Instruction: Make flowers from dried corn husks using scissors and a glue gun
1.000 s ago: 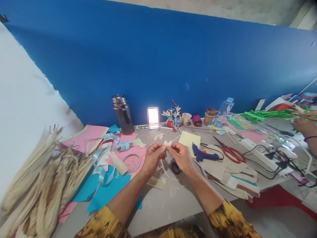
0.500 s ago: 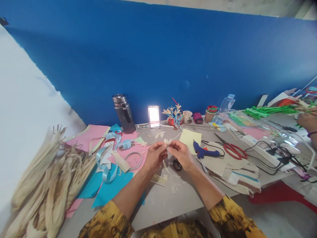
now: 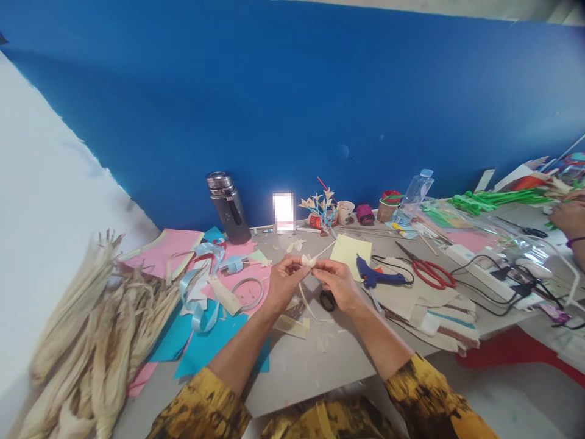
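Between my two hands, a small cream flower of husk-like petals (image 3: 309, 261) is pinched at its base. My left hand (image 3: 284, 281) closes on its left side with thumb and fingertips. From the other side my right hand (image 3: 337, 283) grips it the same way, the fingertips nearly meeting. A narrow pale strip (image 3: 305, 300) hangs below the fingers and curls toward the table; whether it joins the flower I cannot tell. Under my right hand lies a black ring-shaped item (image 3: 327, 300), partly covered. Husk scraps (image 3: 292, 325) lie beneath my left wrist.
Dried corn husks (image 3: 91, 341) are heaped at left beside blue paper (image 3: 205, 350). A dark flask (image 3: 230, 210) stands behind. At right are a blue glue gun (image 3: 381, 277), red-handled scissors (image 3: 432, 271) and a power strip (image 3: 487, 274) with cords. Another person's hand (image 3: 569, 216) is at far right.
My fingers have shifted on the flower, and its petals now show more openly between them. Both hands stay close together in nearly the same place. The view has moved slightly.
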The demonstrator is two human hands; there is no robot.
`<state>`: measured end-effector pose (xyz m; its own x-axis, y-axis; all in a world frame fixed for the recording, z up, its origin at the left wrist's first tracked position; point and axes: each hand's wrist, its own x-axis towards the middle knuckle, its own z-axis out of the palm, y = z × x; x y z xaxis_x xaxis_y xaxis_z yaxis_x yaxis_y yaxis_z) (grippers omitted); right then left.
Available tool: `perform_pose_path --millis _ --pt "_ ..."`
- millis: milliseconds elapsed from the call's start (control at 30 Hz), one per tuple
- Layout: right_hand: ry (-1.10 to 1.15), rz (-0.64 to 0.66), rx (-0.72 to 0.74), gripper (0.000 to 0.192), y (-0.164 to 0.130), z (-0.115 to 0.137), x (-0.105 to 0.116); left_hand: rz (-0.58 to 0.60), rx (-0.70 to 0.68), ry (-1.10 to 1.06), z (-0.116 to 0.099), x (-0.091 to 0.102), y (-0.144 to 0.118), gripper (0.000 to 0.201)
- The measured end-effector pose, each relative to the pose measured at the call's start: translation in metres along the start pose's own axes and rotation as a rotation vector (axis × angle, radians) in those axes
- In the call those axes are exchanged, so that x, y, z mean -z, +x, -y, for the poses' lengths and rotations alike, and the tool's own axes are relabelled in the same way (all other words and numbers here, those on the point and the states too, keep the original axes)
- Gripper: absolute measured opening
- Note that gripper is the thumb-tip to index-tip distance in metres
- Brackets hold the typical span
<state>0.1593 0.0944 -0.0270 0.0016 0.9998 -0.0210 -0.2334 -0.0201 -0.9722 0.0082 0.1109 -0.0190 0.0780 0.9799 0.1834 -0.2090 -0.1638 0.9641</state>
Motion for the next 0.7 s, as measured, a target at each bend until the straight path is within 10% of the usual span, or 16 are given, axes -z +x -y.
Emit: perform_pose_path --millis 333,700 --pt "0.594 0.078 -0.206 0.028 0.002 0.011 0.014 -0.093 0.292 -0.413 0.0 0.005 0.009 0.036" --pt "0.43 0.296 -0.12 0.042 -0.109 0.047 0.051 -0.042 0.349 -0.447 0.012 0.016 0.014 0.036"
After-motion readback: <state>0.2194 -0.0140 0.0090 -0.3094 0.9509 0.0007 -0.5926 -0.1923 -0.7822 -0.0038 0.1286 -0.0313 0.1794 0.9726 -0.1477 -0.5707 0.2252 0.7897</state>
